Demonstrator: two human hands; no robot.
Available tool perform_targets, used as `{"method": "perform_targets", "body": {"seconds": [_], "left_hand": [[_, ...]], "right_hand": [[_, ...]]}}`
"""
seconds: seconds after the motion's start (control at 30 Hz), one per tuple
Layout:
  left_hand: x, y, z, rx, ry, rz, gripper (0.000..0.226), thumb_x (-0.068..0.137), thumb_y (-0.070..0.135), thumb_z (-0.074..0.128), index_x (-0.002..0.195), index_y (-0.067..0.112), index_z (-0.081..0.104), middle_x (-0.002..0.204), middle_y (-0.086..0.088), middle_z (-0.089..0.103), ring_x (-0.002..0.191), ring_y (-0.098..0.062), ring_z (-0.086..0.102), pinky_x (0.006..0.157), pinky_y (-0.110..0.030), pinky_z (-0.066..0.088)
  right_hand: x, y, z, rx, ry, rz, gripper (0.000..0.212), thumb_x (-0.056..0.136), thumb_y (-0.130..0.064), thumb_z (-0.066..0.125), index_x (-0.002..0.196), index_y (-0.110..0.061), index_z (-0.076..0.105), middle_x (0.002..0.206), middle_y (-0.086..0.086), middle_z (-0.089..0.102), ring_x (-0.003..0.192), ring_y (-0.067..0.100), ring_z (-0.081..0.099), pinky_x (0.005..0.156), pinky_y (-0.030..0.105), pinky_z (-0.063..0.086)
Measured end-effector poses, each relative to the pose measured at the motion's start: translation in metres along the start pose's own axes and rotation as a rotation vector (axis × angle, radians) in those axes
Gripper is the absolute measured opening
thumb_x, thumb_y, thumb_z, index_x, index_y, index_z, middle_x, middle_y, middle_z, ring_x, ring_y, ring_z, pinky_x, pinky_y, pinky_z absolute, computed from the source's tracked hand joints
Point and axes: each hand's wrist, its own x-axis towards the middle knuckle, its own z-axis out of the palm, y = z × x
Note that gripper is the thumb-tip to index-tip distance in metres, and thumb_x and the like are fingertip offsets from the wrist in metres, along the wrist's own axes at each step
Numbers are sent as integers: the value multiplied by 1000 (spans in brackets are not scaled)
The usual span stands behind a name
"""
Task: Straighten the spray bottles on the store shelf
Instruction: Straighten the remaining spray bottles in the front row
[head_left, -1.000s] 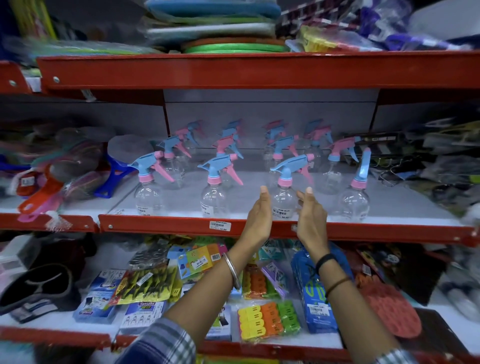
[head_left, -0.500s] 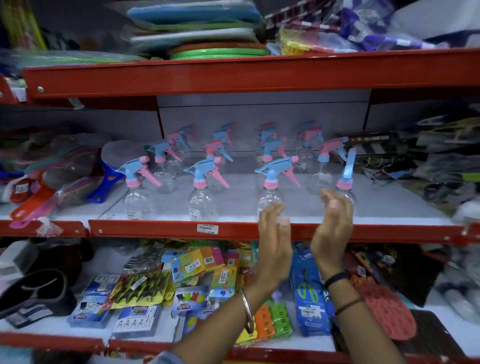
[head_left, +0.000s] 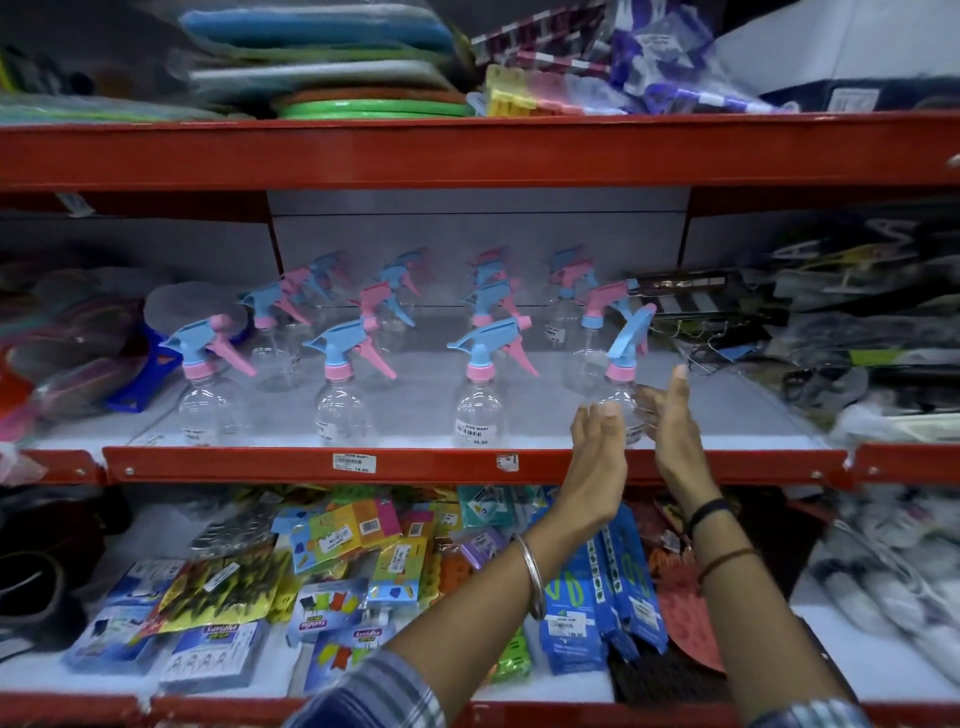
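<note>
Both hands (head_left: 597, 457) shifted right, third front bottle to rightmost bottle (head_left: 621, 400).

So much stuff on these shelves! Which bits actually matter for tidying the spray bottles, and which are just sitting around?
Part of the job:
- front-right spray bottle, its nozzle turned unlike the others
- other front-row spray bottles
- left hand and right hand, open either side of that bottle
- middle shelf

Just lying about:
- packets on the lower shelf
- stacked mats on top
- blue packs
</note>
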Motion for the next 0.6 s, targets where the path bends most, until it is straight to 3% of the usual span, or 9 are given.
{"method": "perform_targets", "body": {"seconds": [0.17, 0.37, 0.43, 0.6], "left_hand": [[15, -5, -7, -22, 50, -19, 99, 67, 88, 3, 147, 31, 16, 160, 4, 10, 147, -8, 5, 121, -44, 7], [21, -5, -12, -24, 34, -28, 106, 62, 90, 1, 148, 29, 13, 160, 4, 11, 146, -8, 6, 121, -43, 7], [20, -4, -13, -26, 32, -29, 105, 63, 90, 2, 148, 28, 15, 160, 4, 14, 146, -8, 10, 121, -42, 9], [13, -3, -20, -30, 23, -26, 101, 67, 86, 6, 147, 24, 16, 159, 3, 17, 143, -8, 17, 119, -33, 11]], "right_hand": [[-14, 0, 3, -16, 103, 2, 95, 74, -81, 6, 125, -17, 56, 133, 11, 57, 118, 30, 54, 105, 51, 37], [-19, 3, 6, -40, 155, -104, 78, 91, -62, 10, 105, -5, 61, 106, 18, 65, 91, 27, 58, 92, 47, 44], [-20, 3, 7, -48, 179, -120, 76, 93, -57, 12, 102, 1, 60, 106, 22, 65, 86, 26, 55, 89, 46, 44], [-22, 5, 9, -200, 229, -169, 73, 89, -65, 11, 93, -11, 60, 102, 13, 62, 99, 34, 58, 79, 40, 42]]}}
